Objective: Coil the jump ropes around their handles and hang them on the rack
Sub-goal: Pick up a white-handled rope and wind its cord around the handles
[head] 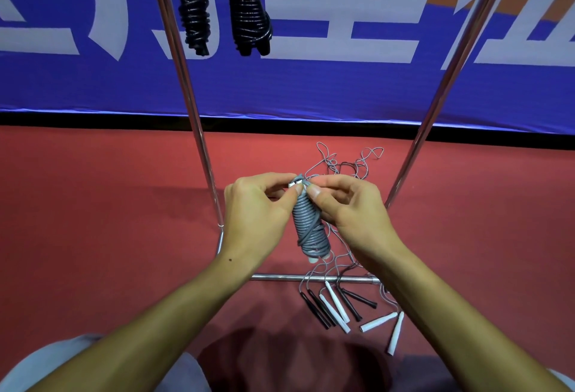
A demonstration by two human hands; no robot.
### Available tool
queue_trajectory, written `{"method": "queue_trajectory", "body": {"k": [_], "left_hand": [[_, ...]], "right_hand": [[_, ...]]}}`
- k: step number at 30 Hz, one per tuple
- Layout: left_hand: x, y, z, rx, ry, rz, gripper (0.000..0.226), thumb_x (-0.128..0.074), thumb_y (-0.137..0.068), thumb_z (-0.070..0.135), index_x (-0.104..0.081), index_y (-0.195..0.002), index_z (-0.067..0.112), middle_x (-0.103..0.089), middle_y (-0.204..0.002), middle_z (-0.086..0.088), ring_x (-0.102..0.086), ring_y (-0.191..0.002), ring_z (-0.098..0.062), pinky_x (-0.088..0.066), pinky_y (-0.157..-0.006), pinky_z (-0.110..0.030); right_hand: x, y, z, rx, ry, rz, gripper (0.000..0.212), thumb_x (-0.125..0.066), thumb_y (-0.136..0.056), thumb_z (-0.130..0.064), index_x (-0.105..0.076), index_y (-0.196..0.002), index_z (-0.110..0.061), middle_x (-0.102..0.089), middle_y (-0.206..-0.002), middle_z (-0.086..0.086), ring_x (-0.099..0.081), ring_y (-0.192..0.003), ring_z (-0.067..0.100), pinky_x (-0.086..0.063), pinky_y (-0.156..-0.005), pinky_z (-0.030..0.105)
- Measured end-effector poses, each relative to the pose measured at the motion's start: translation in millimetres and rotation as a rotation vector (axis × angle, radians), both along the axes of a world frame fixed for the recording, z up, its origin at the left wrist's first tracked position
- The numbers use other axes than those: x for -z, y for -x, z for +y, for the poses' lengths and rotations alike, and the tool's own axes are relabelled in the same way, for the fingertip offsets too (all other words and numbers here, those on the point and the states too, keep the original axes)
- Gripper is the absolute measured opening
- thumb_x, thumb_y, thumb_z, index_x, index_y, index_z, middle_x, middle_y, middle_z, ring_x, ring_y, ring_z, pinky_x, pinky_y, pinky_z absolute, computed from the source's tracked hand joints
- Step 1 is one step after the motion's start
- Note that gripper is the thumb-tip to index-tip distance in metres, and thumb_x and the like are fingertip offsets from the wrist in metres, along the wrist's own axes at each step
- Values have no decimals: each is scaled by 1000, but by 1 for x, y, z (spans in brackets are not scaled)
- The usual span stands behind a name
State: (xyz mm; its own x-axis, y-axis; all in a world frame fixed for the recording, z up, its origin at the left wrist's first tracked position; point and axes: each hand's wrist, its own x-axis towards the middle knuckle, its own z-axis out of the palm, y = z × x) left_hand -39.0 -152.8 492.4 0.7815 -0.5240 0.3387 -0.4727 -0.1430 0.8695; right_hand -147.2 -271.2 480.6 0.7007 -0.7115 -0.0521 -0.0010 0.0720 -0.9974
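Grey coiled jump rope bundle (309,223): left hand (258,211) and right hand (348,208) both pinch its top, seemingly tucking the end.

Rack poles (193,117) flank open middle; loose ropes (345,298) clutter floor.

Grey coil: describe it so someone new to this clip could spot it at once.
Between the rack's two slanted poles, above the red floor, the left hand and right hand pinch the top of the grey coil. It is grey with white handle tips, unlike the two black coils hanging above and the loose ropes on the floor.
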Motion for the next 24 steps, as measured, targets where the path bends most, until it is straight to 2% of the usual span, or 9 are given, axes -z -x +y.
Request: {"method": "queue_trajectory", "body": {"k": [5, 8, 11, 14, 17, 21, 24], "left_hand": [[0, 1, 0, 15, 3, 3, 15, -83, -87, 14, -86, -101, 19, -81, -88, 13, -75, -79, 1, -63, -81, -30], [-1, 1, 0, 4, 14, 0, 15, -83, -87, 13, -86, -100, 19, -80, -86, 14, -75, -78, 2, -62, -80, -28], [-3, -2, -1, -20, 51, 55, 13, -84, -86, 13, -85, -98, 19, -80, -86, 13, -76, -78, 1, -64, -80, -32], [-4, -4, -1, -38, 72, 87, 13, -85, -86, 13, -85, -96, 20, -81, -85, 12, -77, -78, -2, -65, -80, -36], [-5, 0, 1, -44, 66, 39, 14, -84, -85, 12, -84, -96, 21, -80, -84, 14, -75, -78, 2, -63, -79, -32], [-3, 3, 2, -60, 49, -58, 12, -84, -87, 17, -84, -99, 21, -80, -86, 14, -74, -78, 3, -61, -80, -30], [-2, 6, 2, -61, 64, -117, 12, -83, -89, 18, -84, -101, 19, -81, -88, 12, -74, -78, 1, -61, -78, -32]], "right_hand": [[-1, -1, 0, -64, 65, 42, 19, -68, -100, -14, -70, -117, -4, -79, -103, 13, -77, -99, 29, -60, -94, 51], [-3, 0, 4, -35, 164, 36, 15, -68, -100, -13, -70, -114, -6, -79, -99, 8, -77, -92, 18, -63, -84, 36], [-6, -1, 11, 49, 307, 12, 11, -68, -100, -13, -70, -110, -9, -78, -97, -1, -74, -88, 7, -57, -78, 22], [-7, -3, 14, 72, 398, 23, 10, -67, -100, -15, -70, -111, -13, -76, -100, -5, -73, -93, 8, -59, -85, 28], [-8, -3, 14, 63, 479, 48, 10, -68, -100, -16, -69, -110, -16, -75, -99, -8, -73, -89, 8, -59, -84, 34], [-12, -1, 10, 62, 553, 60, 7, -71, -97, -13, -71, -102, -18, -75, -95, -10, -72, -84, 7, -57, -78, 28], [-16, 1, 7, 65, 599, 68, 9, -73, -95, -11, -73, -96, -20, -74, -93, -4, -69, -77, 7, -52, -73, 21]]}}
